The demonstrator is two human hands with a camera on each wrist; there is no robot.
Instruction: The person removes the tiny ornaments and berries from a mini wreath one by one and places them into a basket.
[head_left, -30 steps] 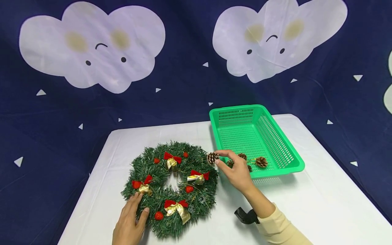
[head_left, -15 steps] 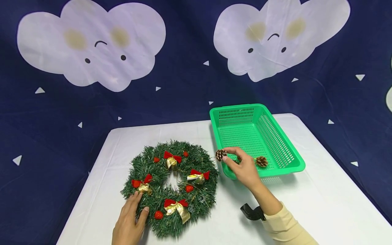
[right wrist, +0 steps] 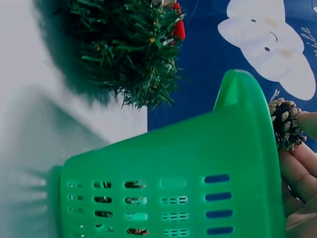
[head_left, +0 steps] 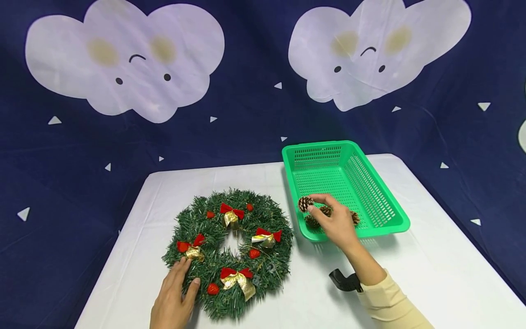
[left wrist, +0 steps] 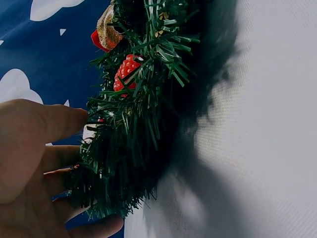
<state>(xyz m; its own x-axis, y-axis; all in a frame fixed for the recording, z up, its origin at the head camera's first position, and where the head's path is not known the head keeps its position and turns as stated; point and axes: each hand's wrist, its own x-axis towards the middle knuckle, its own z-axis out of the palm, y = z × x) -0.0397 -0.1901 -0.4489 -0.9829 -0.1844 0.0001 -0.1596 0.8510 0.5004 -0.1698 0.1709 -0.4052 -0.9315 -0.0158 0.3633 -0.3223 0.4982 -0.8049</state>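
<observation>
A brown pine cone (head_left: 305,204) is pinched between the thumb and fingers of my right hand (head_left: 334,224), over the near left part of the green basket (head_left: 292,183). The right wrist view shows that pine cone (right wrist: 286,124) just past the basket's rim. Several other pine cones (head_left: 312,221) lie in the basket, partly hidden by my hand. On the left, a green wreath (head_left: 263,210) with red-and-gold bows and red berries lies flat. My left hand (head_left: 174,292) rests with extended fingers against its lower left edge; the left wrist view shows those fingers (left wrist: 64,121) touching the greenery.
The white-covered table (head_left: 431,256) ends at a dark blue backdrop (head_left: 246,68) with cloud faces. A black curved piece (head_left: 345,281) sits at my right wrist. The basket stands behind and right of the wreath.
My right hand has moved right with the pine cone, from the wreath's right edge to over the basket. My left hand and the wreath have stayed put.
</observation>
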